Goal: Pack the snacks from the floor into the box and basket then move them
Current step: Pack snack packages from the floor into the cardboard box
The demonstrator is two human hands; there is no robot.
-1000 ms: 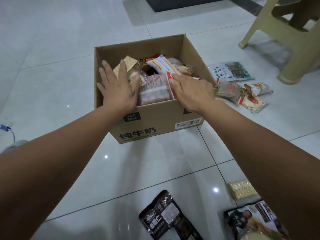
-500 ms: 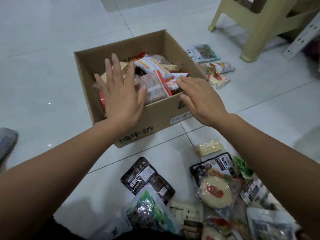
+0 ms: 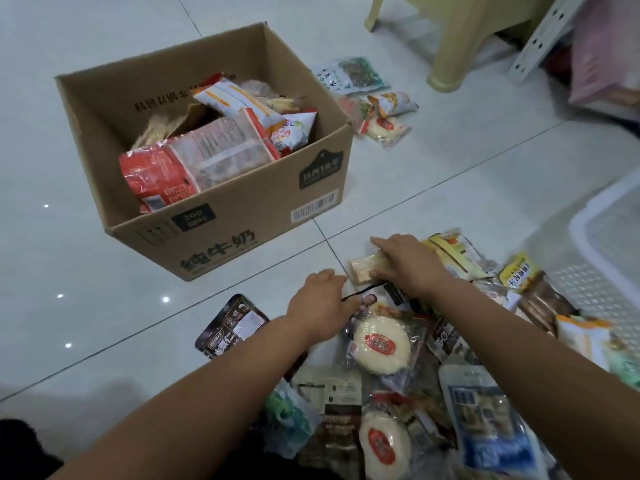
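box (image 3: 242,220): brown corrugated cardboard, rectangular, open-topped, heaped with crinkled foil and clear packets.
cracker packet (image 3: 362,270): flat pale slab in clear wrap, on the glossy floor tile (image 3: 138,306) near the box's front corner.
right hand (image 3: 407,265): curled over the cracker packet's right end, gripping it.
left hand (image 3: 322,303): just left of it, at a dark pouch (image 3: 393,294) edge; grip unreadable.
basket (image 3: 609,271): white perforated plastic, far right.

Soft overhead light (edges blurred)
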